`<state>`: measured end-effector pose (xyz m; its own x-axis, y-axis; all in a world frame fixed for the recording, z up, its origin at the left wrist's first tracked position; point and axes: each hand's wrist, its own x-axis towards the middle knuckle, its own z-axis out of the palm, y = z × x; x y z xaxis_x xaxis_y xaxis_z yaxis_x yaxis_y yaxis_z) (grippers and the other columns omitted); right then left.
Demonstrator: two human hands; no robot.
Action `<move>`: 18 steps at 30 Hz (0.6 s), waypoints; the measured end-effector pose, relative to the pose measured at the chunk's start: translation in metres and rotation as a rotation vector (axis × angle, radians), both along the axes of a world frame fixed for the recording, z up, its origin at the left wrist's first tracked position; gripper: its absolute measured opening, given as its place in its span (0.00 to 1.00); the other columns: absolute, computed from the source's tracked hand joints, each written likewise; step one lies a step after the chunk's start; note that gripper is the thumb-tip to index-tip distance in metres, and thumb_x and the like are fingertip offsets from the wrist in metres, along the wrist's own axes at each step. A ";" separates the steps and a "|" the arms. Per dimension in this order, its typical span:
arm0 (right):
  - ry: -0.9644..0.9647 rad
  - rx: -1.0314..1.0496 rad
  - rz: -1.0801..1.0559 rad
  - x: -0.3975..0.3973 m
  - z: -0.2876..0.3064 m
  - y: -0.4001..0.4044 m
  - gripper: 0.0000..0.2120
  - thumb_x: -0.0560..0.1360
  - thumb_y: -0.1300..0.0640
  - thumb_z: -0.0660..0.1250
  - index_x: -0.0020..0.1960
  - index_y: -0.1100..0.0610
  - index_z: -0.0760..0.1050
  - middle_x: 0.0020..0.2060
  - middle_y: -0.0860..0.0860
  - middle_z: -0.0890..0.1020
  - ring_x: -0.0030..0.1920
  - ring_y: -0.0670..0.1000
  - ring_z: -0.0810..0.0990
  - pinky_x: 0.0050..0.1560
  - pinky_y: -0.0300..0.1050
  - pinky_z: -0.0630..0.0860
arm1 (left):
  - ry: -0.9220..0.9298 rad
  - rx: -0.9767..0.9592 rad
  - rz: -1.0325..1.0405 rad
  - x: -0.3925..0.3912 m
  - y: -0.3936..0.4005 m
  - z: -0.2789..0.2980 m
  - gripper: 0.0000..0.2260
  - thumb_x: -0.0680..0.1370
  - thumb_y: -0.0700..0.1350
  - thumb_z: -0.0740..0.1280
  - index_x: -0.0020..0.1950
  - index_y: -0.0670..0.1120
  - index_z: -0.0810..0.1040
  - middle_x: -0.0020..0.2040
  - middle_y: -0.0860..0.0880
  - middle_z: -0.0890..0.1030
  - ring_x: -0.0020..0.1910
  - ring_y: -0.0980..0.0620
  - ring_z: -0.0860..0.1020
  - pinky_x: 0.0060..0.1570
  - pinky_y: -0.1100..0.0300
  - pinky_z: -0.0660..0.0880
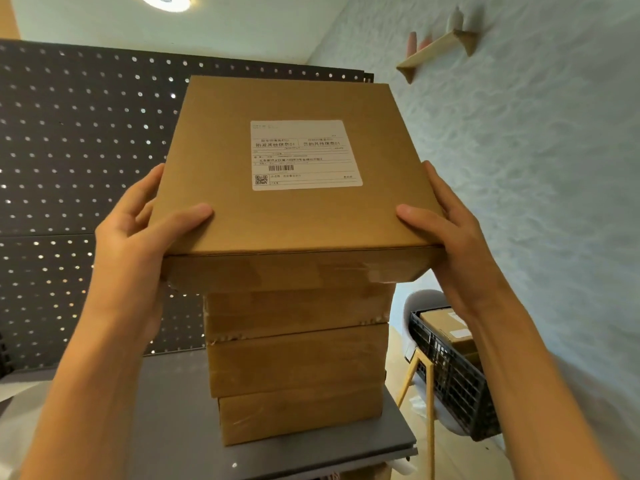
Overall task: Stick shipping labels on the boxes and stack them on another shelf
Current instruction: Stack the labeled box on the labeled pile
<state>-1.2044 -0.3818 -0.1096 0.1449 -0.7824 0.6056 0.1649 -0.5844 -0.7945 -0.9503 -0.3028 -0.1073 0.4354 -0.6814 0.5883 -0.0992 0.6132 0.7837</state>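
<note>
Both hands, left hand (138,233) and right hand (446,233), clamp fingers on the top box (294,216); its white shipping label (305,154) shows a barcode, QR code and small Chinese print, above the stack (298,362) on the grey shelf (166,410).

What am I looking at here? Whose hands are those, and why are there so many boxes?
A camera worn on a person's head took this picture, so you see their own hands. The left hand and the right hand hold the top cardboard box by its sides. A white shipping label is stuck on its lid. Under it is a stack of boxes on a grey shelf. On the right, a black crate holds more boxes.
</note>
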 end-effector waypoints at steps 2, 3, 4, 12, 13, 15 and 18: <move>-0.008 -0.014 0.023 0.000 0.004 -0.013 0.37 0.67 0.52 0.69 0.74 0.45 0.60 0.67 0.44 0.72 0.61 0.46 0.77 0.57 0.42 0.77 | -0.016 -0.002 0.000 0.001 -0.011 0.002 0.27 0.69 0.44 0.70 0.68 0.55 0.71 0.50 0.59 0.83 0.51 0.55 0.80 0.50 0.53 0.73; -0.012 -0.022 0.028 0.001 0.006 -0.020 0.36 0.67 0.51 0.69 0.74 0.45 0.60 0.67 0.44 0.72 0.61 0.46 0.77 0.57 0.42 0.77 | -0.027 -0.004 -0.001 0.002 -0.016 0.003 0.28 0.69 0.45 0.70 0.68 0.55 0.71 0.51 0.59 0.83 0.52 0.54 0.80 0.52 0.50 0.73; -0.018 -0.027 0.028 0.002 0.007 -0.026 0.36 0.67 0.51 0.68 0.73 0.45 0.61 0.67 0.44 0.72 0.61 0.46 0.78 0.56 0.42 0.77 | -0.035 -0.011 -0.002 0.003 -0.021 0.004 0.28 0.68 0.46 0.69 0.68 0.54 0.71 0.53 0.58 0.82 0.53 0.53 0.79 0.55 0.48 0.72; -0.051 0.008 -0.064 0.013 0.003 -0.061 0.32 0.66 0.44 0.66 0.70 0.40 0.64 0.65 0.43 0.73 0.61 0.46 0.76 0.58 0.46 0.76 | -0.070 -0.031 -0.009 0.008 -0.056 0.003 0.27 0.69 0.51 0.66 0.69 0.55 0.71 0.57 0.58 0.81 0.56 0.59 0.78 0.58 0.55 0.72; -0.044 0.014 -0.072 0.013 0.002 -0.064 0.32 0.66 0.44 0.66 0.70 0.39 0.64 0.65 0.43 0.73 0.61 0.46 0.76 0.58 0.46 0.75 | -0.075 -0.027 -0.015 0.008 -0.060 0.002 0.27 0.69 0.51 0.66 0.69 0.55 0.71 0.57 0.58 0.81 0.56 0.59 0.78 0.57 0.56 0.71; -0.024 0.029 -0.072 0.014 0.001 -0.071 0.32 0.66 0.43 0.66 0.69 0.39 0.63 0.65 0.42 0.72 0.61 0.46 0.76 0.58 0.45 0.75 | -0.067 -0.009 -0.017 0.009 -0.067 0.000 0.28 0.67 0.52 0.67 0.68 0.55 0.72 0.56 0.58 0.81 0.56 0.59 0.78 0.56 0.58 0.71; 0.014 0.053 -0.062 0.018 -0.001 -0.079 0.36 0.61 0.38 0.69 0.69 0.37 0.64 0.65 0.41 0.73 0.61 0.45 0.75 0.59 0.45 0.75 | -0.011 0.009 -0.038 0.012 -0.076 -0.005 0.26 0.67 0.51 0.67 0.66 0.55 0.74 0.55 0.57 0.82 0.56 0.57 0.79 0.54 0.59 0.71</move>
<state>-1.1869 -0.4606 -0.1110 0.1032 -0.8210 0.5615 0.1183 -0.5504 -0.8265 -0.9381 -0.3785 -0.1124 0.4030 -0.7027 0.5864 -0.0847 0.6094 0.7884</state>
